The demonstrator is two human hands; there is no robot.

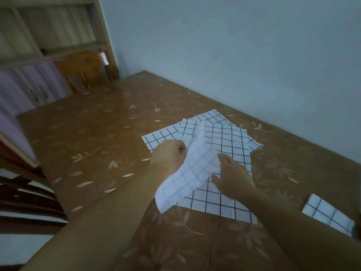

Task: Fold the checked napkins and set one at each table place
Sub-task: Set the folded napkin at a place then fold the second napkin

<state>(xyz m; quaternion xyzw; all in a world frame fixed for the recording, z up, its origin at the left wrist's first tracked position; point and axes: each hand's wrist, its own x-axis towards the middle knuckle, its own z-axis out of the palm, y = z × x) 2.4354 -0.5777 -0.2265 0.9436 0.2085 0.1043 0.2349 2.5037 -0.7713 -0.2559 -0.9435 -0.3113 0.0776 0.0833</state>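
Note:
Several white napkins with a dark grid lie overlapping in a loose pile (224, 137) on the brown table (93, 133). My left hand (169, 155) grips the lifted edge of the top napkin (191, 173), and that half is turned over toward me with its pale underside showing. My right hand (232, 175) lies flat with straight fingers on the same napkin, pressing it against the table. A small folded checked napkin (328, 214) rests on the table at the right, near the frame's edge.
The table, under a brown leaf-patterned cover, stands against a pale wall (234, 45) at the back and right. A wooden chair back (84, 73) and a shelf unit (48, 32) are beyond the table's far left end. A striped rug (23, 202) covers the floor at the left.

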